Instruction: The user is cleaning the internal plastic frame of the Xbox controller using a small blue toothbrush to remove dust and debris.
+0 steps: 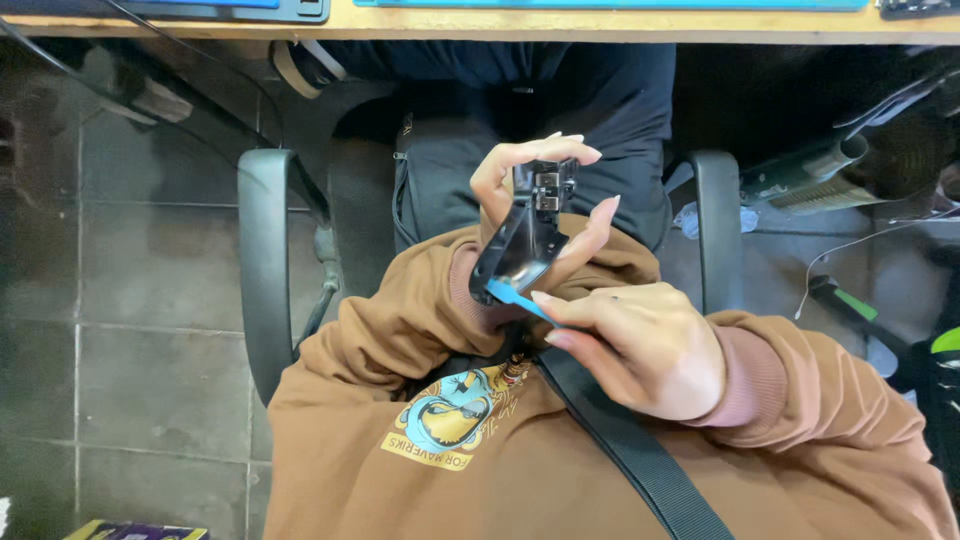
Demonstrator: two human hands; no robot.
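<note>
Over the lap, left hand [520,190] gripping glossy black angular part [522,240], right hand [640,345] pinching thin blue tool [515,298]

Small black device [528,235] in left hand [535,190], blue tool [515,298] in right hand [640,345]

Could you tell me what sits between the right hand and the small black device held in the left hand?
A thin blue tool, pinched by the right hand, bridges to the black device in the left hand, in the head view.

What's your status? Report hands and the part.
Left hand fingers gripping black part, held up over lap. Right hand pinching blue pry tool, tip against part's lower edge. Nothing blocking.
</note>
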